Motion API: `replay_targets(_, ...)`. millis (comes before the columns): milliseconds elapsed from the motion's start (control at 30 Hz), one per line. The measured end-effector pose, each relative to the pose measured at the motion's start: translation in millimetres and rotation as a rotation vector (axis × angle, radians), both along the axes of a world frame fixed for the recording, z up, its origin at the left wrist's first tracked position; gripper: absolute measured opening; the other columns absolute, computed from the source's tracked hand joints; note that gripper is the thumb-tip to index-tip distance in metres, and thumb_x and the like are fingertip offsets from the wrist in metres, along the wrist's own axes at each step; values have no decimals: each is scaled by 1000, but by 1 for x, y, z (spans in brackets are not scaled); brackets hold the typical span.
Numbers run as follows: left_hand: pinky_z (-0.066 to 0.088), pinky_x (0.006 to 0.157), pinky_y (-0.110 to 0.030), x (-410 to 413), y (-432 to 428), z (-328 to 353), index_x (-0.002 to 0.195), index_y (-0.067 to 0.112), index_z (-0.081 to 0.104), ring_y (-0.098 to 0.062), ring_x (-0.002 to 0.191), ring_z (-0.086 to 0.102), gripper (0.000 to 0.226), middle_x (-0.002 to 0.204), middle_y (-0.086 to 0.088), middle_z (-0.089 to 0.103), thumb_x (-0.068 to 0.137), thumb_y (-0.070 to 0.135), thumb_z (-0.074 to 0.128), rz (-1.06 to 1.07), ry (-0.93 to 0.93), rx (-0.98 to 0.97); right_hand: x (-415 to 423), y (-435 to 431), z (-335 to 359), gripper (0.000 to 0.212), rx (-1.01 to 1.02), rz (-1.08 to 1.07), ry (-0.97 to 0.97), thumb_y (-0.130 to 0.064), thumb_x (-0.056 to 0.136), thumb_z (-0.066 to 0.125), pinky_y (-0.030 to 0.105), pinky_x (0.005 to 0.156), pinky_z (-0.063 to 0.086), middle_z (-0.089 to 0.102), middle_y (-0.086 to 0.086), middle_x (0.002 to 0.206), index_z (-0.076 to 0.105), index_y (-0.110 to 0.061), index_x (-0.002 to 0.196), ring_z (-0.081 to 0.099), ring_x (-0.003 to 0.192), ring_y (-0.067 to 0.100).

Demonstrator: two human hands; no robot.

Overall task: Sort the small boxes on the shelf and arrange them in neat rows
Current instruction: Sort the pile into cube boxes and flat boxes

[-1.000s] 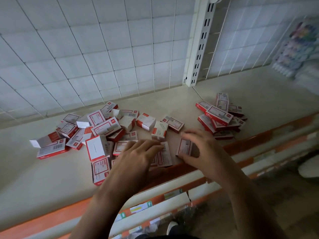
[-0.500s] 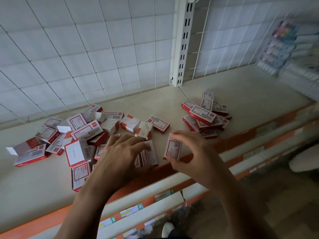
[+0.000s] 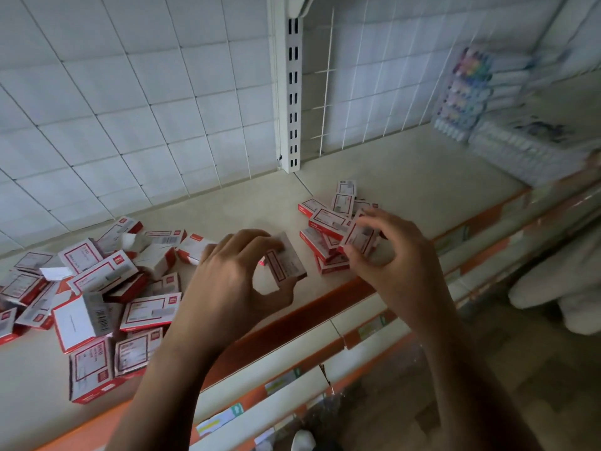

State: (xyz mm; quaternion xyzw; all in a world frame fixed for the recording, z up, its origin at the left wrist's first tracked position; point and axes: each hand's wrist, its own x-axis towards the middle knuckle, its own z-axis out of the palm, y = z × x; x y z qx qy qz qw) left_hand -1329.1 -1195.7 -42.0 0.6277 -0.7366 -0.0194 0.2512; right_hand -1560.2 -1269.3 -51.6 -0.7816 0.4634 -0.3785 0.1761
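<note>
Pinches small box (image 3: pixel 287 263) at frame centre with left hand (image 3: pixel 227 284); grips second box (image 3: pixel 359 237) at right-side pile (image 3: pixel 327 221) with right hand (image 3: pixel 393 258).

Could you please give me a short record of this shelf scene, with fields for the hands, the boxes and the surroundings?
Left: the left hand pinches a tilted box near the shelf's front edge.
Right: the right hand holds a second box over the right pile.
Loose stock: the left pile is jumbled, with some flaps open.
Rows: none formed yet.
Setting: beige shelf, wire grid behind, blurred pen packs far right.
</note>
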Motion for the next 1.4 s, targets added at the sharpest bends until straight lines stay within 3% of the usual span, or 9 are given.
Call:
replay_targets(133,52,84,-45,-8,-17,1,118,20,61,-18,105,59,54,119,0,62,77,54,55,-13,37,7,-13,-13,-3,46,3,-91,12,-37,83,64,22,93,50,58,2,134,61,-14,122,49,120,7)
replay_targets(333,55,83,-44,-7,-35,0,119,17,60,-19,104,60,54,118,-2,63,78,51,57,-14,49,3,-20,-39,-16,45,23,-120,59,-31,85,63,5,88,36,56,3,136,62,-10,125,44,121,3)
replay_targets(433,55,83,-38,-3,-43,0,117,15,62,-19,102,60,47,116,-3,63,79,40,69,-22,75,-8,-20,-55,-20,46,87,-28,61,-27,87,58,14,95,46,55,3,140,59,-9,129,50,126,9)
replay_targets(567,54,81,-29,3,-58,0,115,11,64,-22,100,60,47,117,-6,63,73,25,79,-32,105,2,-16,-75,-20,42,161,109,65,-9,93,55,4,92,43,50,-2,144,54,-10,134,40,133,3)
replay_targets(700,53,80,-30,12,-82,-1,121,11,63,-24,104,59,51,126,-7,59,74,21,80,-53,92,57,-15,-84,-22,41,133,121,102,-12,92,48,37,108,45,48,-2,146,57,-12,132,34,141,10)
replay_targets(800,50,84,-30,16,-104,-4,125,16,60,-23,110,55,53,133,-4,54,75,23,77,-66,86,117,-15,-82,-23,44,115,106,81,-14,89,46,42,105,48,51,2,144,58,-10,130,40,139,16)
replay_targets(967,44,89,-24,14,-135,-7,132,18,57,-23,120,52,60,143,-6,47,76,15,76,-161,91,271,-18,-79,-26,40,92,107,47,-3,89,52,38,105,48,54,5,140,60,-8,128,46,133,14)
replay_targets(1233,41,104,-32,6,-137,-6,139,20,50,-23,134,44,62,149,-2,42,83,-5,60,-231,61,287,-24,-75,-24,39,70,95,54,-14,90,46,37,107,46,54,4,140,62,-10,125,47,133,13)
replay_targets(1400,47,99,-39,19,-107,10,134,20,56,-20,126,52,46,143,2,49,89,7,58,-113,7,166,-15,-68,-7,37,14,128,-7,-13,93,47,13,101,44,55,6,137,60,-7,126,49,129,13)
